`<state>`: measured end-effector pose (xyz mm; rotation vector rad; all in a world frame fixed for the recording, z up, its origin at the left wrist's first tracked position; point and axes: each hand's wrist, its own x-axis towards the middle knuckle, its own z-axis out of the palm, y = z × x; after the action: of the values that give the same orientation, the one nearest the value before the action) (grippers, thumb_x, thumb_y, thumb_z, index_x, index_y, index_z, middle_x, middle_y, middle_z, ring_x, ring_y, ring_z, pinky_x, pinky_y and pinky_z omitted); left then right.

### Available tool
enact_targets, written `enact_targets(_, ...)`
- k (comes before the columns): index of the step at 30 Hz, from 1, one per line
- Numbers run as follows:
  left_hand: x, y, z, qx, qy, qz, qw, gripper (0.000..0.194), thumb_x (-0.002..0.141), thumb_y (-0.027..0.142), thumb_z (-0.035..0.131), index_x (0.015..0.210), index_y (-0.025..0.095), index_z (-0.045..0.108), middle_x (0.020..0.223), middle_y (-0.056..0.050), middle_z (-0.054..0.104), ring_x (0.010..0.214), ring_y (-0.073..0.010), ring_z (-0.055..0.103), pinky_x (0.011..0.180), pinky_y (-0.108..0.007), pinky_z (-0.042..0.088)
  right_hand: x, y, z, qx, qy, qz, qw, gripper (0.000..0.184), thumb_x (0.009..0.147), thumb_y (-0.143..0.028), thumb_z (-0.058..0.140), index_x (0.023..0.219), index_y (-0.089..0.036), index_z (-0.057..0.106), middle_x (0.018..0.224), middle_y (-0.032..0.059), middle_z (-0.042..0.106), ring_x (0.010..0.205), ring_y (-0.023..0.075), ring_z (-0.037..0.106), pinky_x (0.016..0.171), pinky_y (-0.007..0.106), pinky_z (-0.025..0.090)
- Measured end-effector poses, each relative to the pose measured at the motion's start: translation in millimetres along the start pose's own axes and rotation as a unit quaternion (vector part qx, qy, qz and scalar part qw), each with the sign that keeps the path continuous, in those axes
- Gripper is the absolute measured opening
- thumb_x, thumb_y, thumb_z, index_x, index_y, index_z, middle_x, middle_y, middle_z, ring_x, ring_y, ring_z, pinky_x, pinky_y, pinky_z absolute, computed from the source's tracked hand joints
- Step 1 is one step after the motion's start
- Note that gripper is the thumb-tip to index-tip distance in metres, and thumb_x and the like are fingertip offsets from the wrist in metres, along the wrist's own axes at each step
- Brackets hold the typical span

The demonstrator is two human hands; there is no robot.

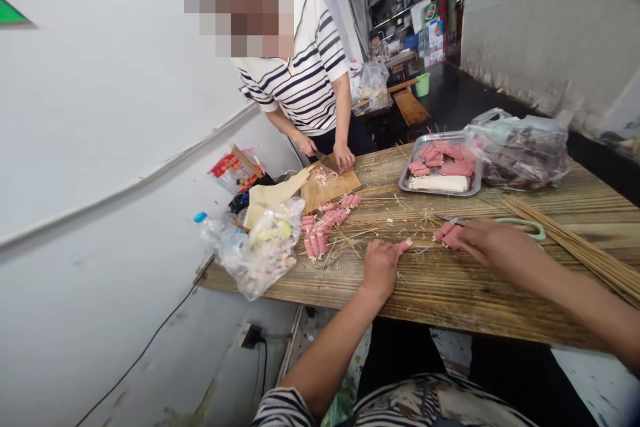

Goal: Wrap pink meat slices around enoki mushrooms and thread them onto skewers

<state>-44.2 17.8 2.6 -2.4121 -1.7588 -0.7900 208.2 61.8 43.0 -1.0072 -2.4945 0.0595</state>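
Note:
My left hand (pixel 381 265) rests on the wooden table (pixel 450 287), fingers closed on a small pink meat roll (pixel 405 246) that sticks out at its fingertips. My right hand (pixel 493 245) lies to the right, fingers curled over a few pink meat rolls (pixel 449 235). Scissors with a green handle (pixel 525 225) lie just behind that hand. A pile of finished pink rolls on sticks (pixel 323 227) sits left of my left hand.
A metal tray (pixel 440 188) with pink meat slices and a white block stands at the back. Bamboo skewers (pixel 575 240) lie at right. Plastic bags (pixel 260 247) sit at left and back right. A person in a striped shirt (pixel 305 80) cuts on a wooden board (pixel 330 187).

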Motion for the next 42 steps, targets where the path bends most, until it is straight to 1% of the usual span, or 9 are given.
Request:
enact_targets(4,0,-2,2.3,-0.018,-0.003,0.005,1.0,0.025,0.096,0.028,0.05,0.097,0.019,0.073,0.076,-0.004,0.071,0.074,-0.0157,0.058,0.077,-0.031,0.042,-68,9,-4,-0.119,0.002,0.066,0.991,0.033,0.095,-0.034,0.041,0.079,-0.018,0.065,0.076,0.0072,0.059,0.078,0.0217,0.053,0.072,0.033,0.039)
enact_targets(7,1,-1,3.0,-0.025,-0.005,0.002,1.0,0.025,0.096,0.028,0.049,0.098,0.018,0.073,0.076,-0.004,0.071,0.074,-0.016,0.058,0.078,-0.031,0.042,-88,8,4,-0.17,0.021,0.068,0.983,0.03,0.096,-0.031,0.042,0.087,-0.014,0.066,0.08,0.0081,0.059,0.083,0.0222,0.052,0.077,0.033,0.04)
enact_targets(15,0,2,6.9,-0.023,0.009,-0.012,1.0,0.027,0.097,0.028,0.049,0.096,0.018,0.073,0.076,-0.004,0.072,0.072,-0.015,0.059,0.076,-0.03,0.042,-83,13,8,-0.188,0.04,0.089,0.977,0.029,0.097,-0.028,0.04,0.086,-0.014,0.064,0.082,0.0075,0.058,0.082,0.0201,0.052,0.075,0.031,0.039)
enact_targets(22,2,3,9.2,-0.02,0.018,-0.019,0.999,0.031,0.097,0.03,0.048,0.087,0.016,0.074,0.074,-0.005,0.072,0.069,-0.0148,0.058,0.074,-0.03,0.042,-86,8,17,-0.195,-0.001,0.156,0.968,0.031,0.099,-0.031,0.034,0.1,-0.016,0.061,0.091,0.0055,0.063,0.069,0.0148,0.061,0.053,0.027,0.034)
enact_targets(26,5,2,9.7,-0.017,0.018,-0.019,1.0,0.033,0.097,0.03,0.048,0.079,0.016,0.073,0.072,-0.005,0.072,0.066,-0.0141,0.058,0.072,-0.029,0.04,-92,9,22,-0.203,0.028,0.148,0.968,0.033,0.099,-0.031,0.034,0.102,-0.017,0.064,0.096,0.005,0.069,0.068,0.0143,0.065,0.049,0.025,0.036)
enact_targets(30,8,2,9.0,-0.002,0.006,-0.019,1.0,0.037,0.096,0.031,0.049,0.071,0.016,0.071,0.07,-0.004,0.072,0.062,-0.0138,0.056,0.07,-0.029,0.038,-102,6,22,-0.16,0.109,0.11,0.975,0.031,0.098,-0.031,0.039,0.103,-0.017,0.066,0.097,0.0053,0.072,0.079,0.0166,0.068,0.054,0.024,0.044)
enact_targets(35,10,2,6.0,-0.001,-0.007,-0.016,1.0,0.037,0.097,0.033,0.048,0.075,0.017,0.072,0.069,-0.003,0.072,0.062,-0.0137,0.056,0.069,-0.029,0.037,-114,-13,8,-0.048,0.183,0.042,0.981,0.028,0.095,-0.029,0.044,0.105,-0.014,0.066,0.099,0.0073,0.072,0.089,0.0183,0.069,0.081,0.027,0.054)
enact_targets(38,10,2,4.8,-0.005,-0.011,-0.019,1.0,0.037,0.097,0.033,0.047,0.075,0.018,0.073,0.07,-0.003,0.072,0.061,-0.0132,0.056,0.069,-0.029,0.037,-122,-30,6,0.019,0.179,0.057,0.982,0.027,0.094,-0.031,0.046,0.104,-0.016,0.067,0.098,0.0059,0.073,0.087,0.0175,0.07,0.083,0.026,0.055)
enact_targets(42,10,2,3.4,-0.007,-0.012,-0.022,1.0,0.039,0.097,0.034,0.047,0.073,0.017,0.072,0.068,-0.004,0.07,0.061,-0.0134,0.056,0.07,-0.029,0.037,-133,-47,19,0.066,0.121,0.105,0.985,0.029,0.093,-0.034,0.046,0.101,-0.021,0.07,0.098,0.0033,0.074,0.086,0.0175,0.071,0.078,0.026,0.058)
